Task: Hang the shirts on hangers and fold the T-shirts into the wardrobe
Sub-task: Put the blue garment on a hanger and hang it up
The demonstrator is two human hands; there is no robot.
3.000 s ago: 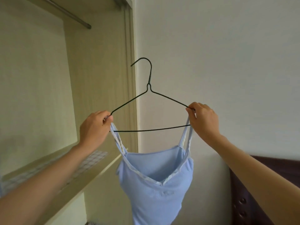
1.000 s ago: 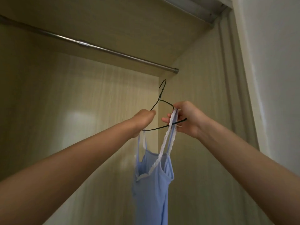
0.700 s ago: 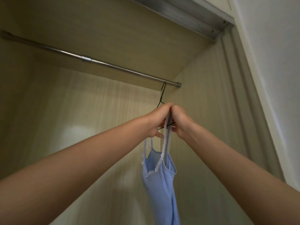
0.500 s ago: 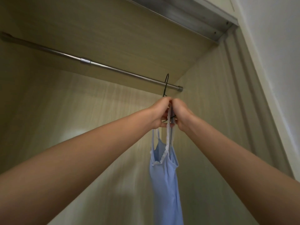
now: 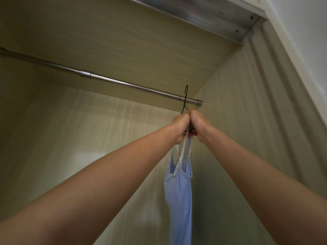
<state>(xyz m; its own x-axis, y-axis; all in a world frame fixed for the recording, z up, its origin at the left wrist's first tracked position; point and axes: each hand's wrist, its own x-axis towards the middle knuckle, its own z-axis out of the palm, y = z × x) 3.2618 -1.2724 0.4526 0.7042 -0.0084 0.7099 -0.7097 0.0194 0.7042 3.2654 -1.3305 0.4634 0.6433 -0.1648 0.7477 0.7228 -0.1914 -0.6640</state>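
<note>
Left hand [image 5: 180,127]: raised inside the wardrobe, fingers curled around the hanger's lower wire and a strap; fingertips hidden behind the knuckles.
Right hand [image 5: 200,128]: pressed knuckle to knuckle against the left, also curled on the hanger; exact pinch point hidden between the two fists.
Hanger [image 5: 185,101]: thin black wire, seen edge-on; only the hook and a short bit of neck show above the hands, shoulders and bottom bar almost fully covered by the hands.
Hook vs rod: hook top rises above the rail [image 5: 123,84] near its right end cap; can't tell if it is over the rail or just in front of it.
Camisole [image 5: 178,197]: light blue, white lace-trimmed straps running up into the fists, body hanging straight down below the hands; hem cut off by the bottom edge.
Rail: metal, runs from left edge to the right side panel; left end cut off by the frame.
Wardrobe [image 5: 106,41]: pale wood-grain top, back and side panels; metal sliding track [image 5: 212,15] along the top, partly out of frame.
Forearms: both bare, elbows out of view.
Wall [image 5: 300,41]: white, far right strip only.
</note>
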